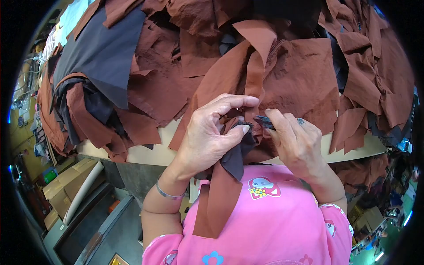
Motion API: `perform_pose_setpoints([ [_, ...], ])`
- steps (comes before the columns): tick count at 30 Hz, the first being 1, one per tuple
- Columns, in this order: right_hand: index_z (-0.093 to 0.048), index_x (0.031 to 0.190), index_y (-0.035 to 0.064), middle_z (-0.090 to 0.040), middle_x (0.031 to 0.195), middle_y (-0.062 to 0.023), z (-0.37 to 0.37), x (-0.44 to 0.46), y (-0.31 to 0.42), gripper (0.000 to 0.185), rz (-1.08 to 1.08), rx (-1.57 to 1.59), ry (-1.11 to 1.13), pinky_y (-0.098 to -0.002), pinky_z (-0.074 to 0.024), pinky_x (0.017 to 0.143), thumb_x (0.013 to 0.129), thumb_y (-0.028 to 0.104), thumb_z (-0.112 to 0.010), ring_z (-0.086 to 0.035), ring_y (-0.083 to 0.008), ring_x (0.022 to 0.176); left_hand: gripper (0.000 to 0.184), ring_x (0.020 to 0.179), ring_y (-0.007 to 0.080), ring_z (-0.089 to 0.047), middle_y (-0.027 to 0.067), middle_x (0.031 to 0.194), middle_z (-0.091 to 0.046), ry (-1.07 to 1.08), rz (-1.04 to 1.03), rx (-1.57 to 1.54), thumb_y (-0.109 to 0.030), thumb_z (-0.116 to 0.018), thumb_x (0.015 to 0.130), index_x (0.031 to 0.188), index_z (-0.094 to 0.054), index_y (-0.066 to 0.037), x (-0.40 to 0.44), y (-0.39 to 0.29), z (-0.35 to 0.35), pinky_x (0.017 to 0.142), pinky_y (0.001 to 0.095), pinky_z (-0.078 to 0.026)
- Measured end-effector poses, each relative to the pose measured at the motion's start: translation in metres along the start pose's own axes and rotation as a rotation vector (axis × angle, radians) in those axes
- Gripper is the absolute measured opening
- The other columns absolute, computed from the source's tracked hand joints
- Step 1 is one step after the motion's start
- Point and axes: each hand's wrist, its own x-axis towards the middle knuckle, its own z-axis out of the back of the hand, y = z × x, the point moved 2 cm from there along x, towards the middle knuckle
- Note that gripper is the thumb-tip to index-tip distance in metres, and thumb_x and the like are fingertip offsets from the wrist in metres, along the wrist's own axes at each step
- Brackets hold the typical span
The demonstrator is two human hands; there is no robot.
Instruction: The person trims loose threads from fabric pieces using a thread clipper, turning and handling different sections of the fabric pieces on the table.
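Observation:
My left hand [205,132] pinches a folded brown fabric piece [218,198] with a dark grey layer [234,161], thumb and forefinger closed near its frayed edge. The brown end hangs down over the table edge in front of the pink top. In my right hand [293,137], which wears a ring, are small dark metal thread snips [264,122], their tip pointing left at the cloth near my left fingertips. Part of the snips is hidden inside the fingers. A long brown strip [255,75] runs from the hands up onto the pile.
Brown fabric pieces [300,75] cover much of the pale table [150,145]. Dark grey cloth [101,53] lies on the left of the pile. Cardboard boxes [70,185] and a grey metal frame [106,232] stand below on the left.

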Motion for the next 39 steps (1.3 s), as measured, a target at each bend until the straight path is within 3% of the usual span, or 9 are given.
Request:
perform_pose_setpoints([
  [4, -0.052, 0.106, -0.0015, -0.046, 0.067, -0.0053, -0.0018, 0.0009, 0.0002, 0.035, 0.006, -0.022, -0.019, -0.0265, -0.0407, 0.047, 0.073, 0.009, -0.055, -0.048, -0.0158, 0.05, 0.039, 0.097, 0.0117, -0.049, 0.008, 0.108, -0.053, 0.027, -0.066, 0.103, 0.006, -0.059, 0.071, 0.11, -0.056, 0.004, 0.001, -0.0009, 0.0005, 0.081, 0.0224, -0.039],
  [7, -0.052, 0.102, -0.002, -0.051, 0.069, -0.0086, 0.0002, 0.0043, 0.0028, 0.035, -0.019, 0.044, -0.01, -0.0306, -0.0396, 0.047, 0.07, 0.004, -0.063, -0.05, -0.0216, 0.051, 0.04, 0.095, 0.0121, -0.048, 0.0084, 0.107, -0.053, 0.055, -0.096, 0.131, 0.005, -0.059, 0.07, 0.11, -0.055, 0.004, 0.0024, 0.0019, 0.0011, 0.081, 0.0231, -0.039],
  [13, -0.053, 0.1, -0.0029, -0.051, 0.068, -0.0084, 0.0012, 0.0057, 0.0045, 0.032, 0.033, 0.035, -0.004, -0.0299, -0.0401, 0.046, 0.07, 0.003, -0.061, -0.049, -0.0214, 0.05, 0.042, 0.09, 0.0119, -0.048, 0.0088, 0.107, -0.053, 0.072, -0.086, 0.118, 0.004, -0.059, 0.07, 0.111, -0.055, 0.004, 0.0028, 0.0031, 0.0008, 0.079, 0.0238, -0.039],
  [16, -0.054, 0.1, -0.002, -0.043, 0.063, -0.0034, -0.0025, 0.0047, 0.0015, 0.032, 0.123, -0.081, -0.058, -0.0248, -0.0391, 0.046, 0.073, 0.013, -0.056, -0.044, -0.0129, 0.048, 0.043, 0.09, 0.0121, -0.048, 0.0089, 0.107, -0.054, 0.083, -0.082, 0.13, 0.004, -0.059, 0.07, 0.112, -0.055, 0.004, 0.0024, 0.004, 0.0018, 0.078, 0.0238, -0.039],
  [24, -0.055, 0.098, -0.0015, -0.042, 0.062, -0.0018, -0.0005, 0.0066, 0.0038, 0.03, 0.19, -0.162, -0.089, -0.0238, -0.0365, 0.045, 0.071, 0.011, -0.056, -0.044, -0.011, 0.048, 0.043, 0.096, 0.0124, -0.049, 0.0088, 0.107, -0.054, 0.102, -0.095, 0.204, 0.006, -0.058, 0.07, 0.113, -0.054, 0.004, 0.0029, 0.0031, 0.0009, 0.081, 0.0231, -0.038],
  [39, -0.056, 0.094, -0.0011, -0.038, 0.061, -0.0004, 0.0044, 0.0047, 0.0071, 0.026, 0.237, -0.286, 0.021, -0.022, -0.0338, 0.044, 0.073, 0.014, -0.056, -0.041, -0.0087, 0.047, 0.043, 0.093, 0.0102, -0.049, 0.0083, 0.108, -0.053, 0.101, -0.067, 0.292, 0.009, -0.056, 0.07, 0.112, -0.055, 0.003, 0.0031, 0.0048, -0.0048, 0.08, 0.0212, -0.039],
])
